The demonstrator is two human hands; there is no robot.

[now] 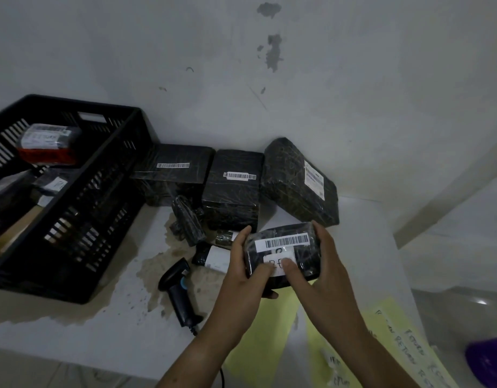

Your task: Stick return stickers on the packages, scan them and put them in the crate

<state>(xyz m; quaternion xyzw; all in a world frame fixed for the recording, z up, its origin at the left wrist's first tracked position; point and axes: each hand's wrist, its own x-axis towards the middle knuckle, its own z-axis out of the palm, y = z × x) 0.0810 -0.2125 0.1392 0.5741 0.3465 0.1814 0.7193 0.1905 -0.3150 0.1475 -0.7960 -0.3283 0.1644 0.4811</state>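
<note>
- The left hand [241, 271] and right hand [325, 264] hold a small black plastic-wrapped package [306, 257] between them, raised just above the white stained worktop [115, 317]. The fingers of each hand curl round one end.
- Both thumbs press on a white handwritten sticker [279, 260] on the package's upper face. It sits just below a long white barcode label [282, 242].
- A black slatted plastic crate [101, 197] stands at the left of the worktop. It holds several wrapped parcels, among them a parcel with a white label and red tape [48, 145].
- Three larger black film-wrapped boxes [236, 191] stand in a row against the grey wall [325, 79], each with a white label. The rightmost is tilted.
- Smaller black-wrapped bundles [185, 219] lie in front of them, near the left hand.
- A black handheld barcode scanner [177, 287] lies on the worktop between the crate and the left forearm, with its cable running off the near edge.
- Pale yellow sheets with handwritten words [404, 348] lie under and to the right of the forearms.
- A purple object [488, 357] shows at the lower right edge; I cannot tell what it is.
</note>
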